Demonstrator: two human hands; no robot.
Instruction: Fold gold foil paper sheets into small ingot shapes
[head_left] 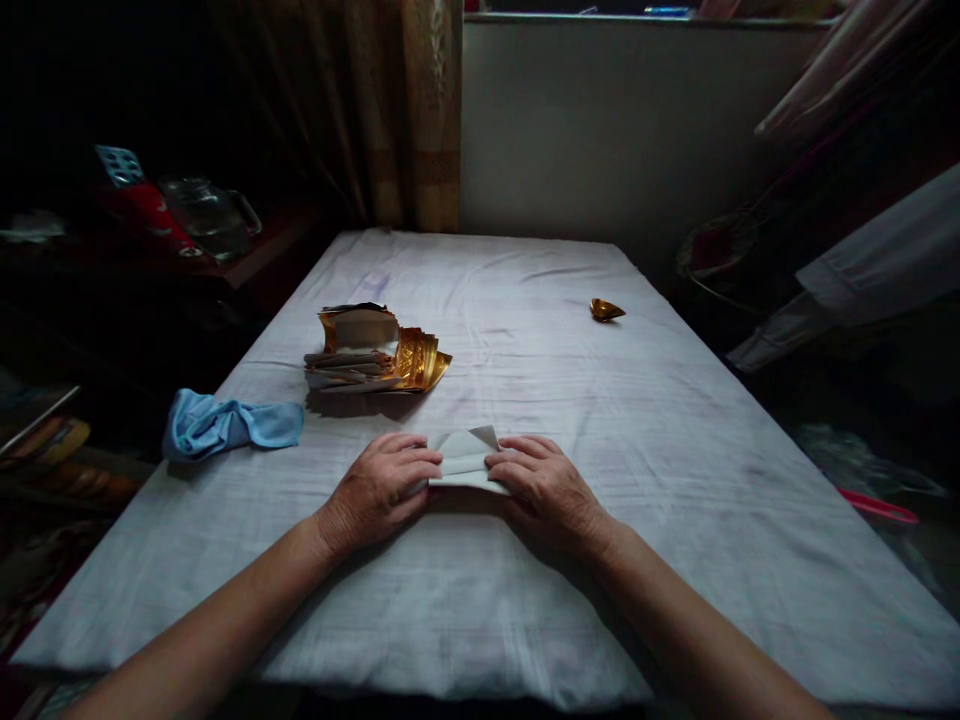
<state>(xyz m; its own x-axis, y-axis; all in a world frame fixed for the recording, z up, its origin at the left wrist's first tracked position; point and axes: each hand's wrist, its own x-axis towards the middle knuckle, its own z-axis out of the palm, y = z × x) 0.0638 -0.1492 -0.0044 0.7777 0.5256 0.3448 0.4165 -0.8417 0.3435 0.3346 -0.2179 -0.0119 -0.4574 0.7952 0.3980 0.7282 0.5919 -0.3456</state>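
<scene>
On a white-clothed table [697,480], the left hand [384,485] and right hand [546,488] grip a folded paper [463,460].

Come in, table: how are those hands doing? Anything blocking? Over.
Left hand, right hand: both holding folded paper. Pale side showing. Blue cloth, gold-foil paper stack: apart from hands, not blocking.
</scene>
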